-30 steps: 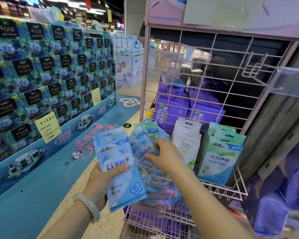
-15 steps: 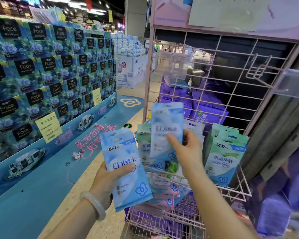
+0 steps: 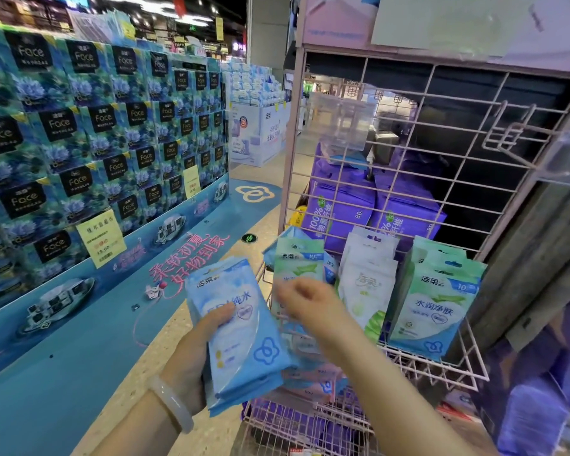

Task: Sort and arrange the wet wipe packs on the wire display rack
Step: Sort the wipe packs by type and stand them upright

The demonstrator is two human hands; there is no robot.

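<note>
My left hand (image 3: 195, 353) grips a stack of blue wet wipe packs (image 3: 244, 330), held upright just left of the pink wire display rack (image 3: 441, 153). My right hand (image 3: 306, 301) is motion-blurred in front of the rack's basket (image 3: 441, 366), fingers loose and nothing in them. In the basket a green pack (image 3: 298, 261) stands at the left, just behind that hand. White packs (image 3: 367, 281) stand in the middle and green packs (image 3: 435, 297) at the right. More blue and pink packs lie low in the basket, partly hidden by my right arm.
Large purple wipe packs (image 3: 343, 212) are stacked behind the rack grid. A bare hook with a clear label holder (image 3: 520, 149) juts out at the upper right. A lower wire basket (image 3: 310, 422) sits beneath. A wall of blue "Face" tissue packs (image 3: 79, 143) fills the left.
My right hand lifted a blue pack out of the basket, and it now lies on the stack in my left hand. The right hand is empty and back near the basket.
</note>
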